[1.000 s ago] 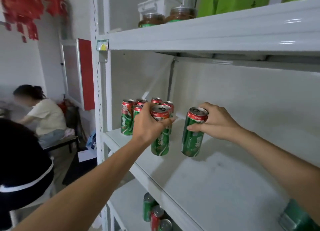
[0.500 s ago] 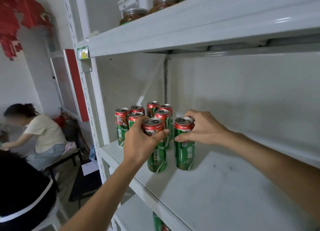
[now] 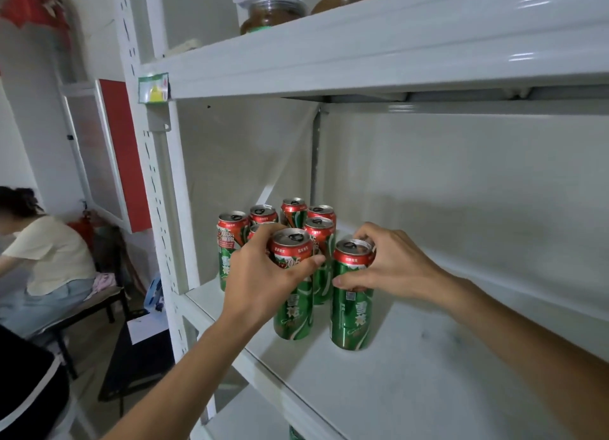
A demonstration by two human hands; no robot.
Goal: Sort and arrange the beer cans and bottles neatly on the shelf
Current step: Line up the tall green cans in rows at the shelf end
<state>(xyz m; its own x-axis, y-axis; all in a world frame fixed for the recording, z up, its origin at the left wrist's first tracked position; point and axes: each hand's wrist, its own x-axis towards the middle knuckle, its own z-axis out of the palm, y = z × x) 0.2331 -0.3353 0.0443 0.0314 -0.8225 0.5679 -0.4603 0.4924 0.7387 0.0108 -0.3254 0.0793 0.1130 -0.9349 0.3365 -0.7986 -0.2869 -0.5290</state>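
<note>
Two cans stand at the shelf point(image 3: 428, 390) front: left can point(image 3: 293, 311) in the left hand point(image 3: 263, 274), right can point(image 3: 351, 314) beside it (right hand point(image 3: 392, 268) on top), cluster point(image 3: 296, 215) behind.

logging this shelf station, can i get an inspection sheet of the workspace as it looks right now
surface: white metal shelf, bare to the right.
job's things: upright green and red cans; cluster at back left.
clutter: jars on upper shelf.
grippers: left hand grips front can; right hand grips right can.
cables: nothing seen.
surroundings: seated person at left, red panel.
</note>
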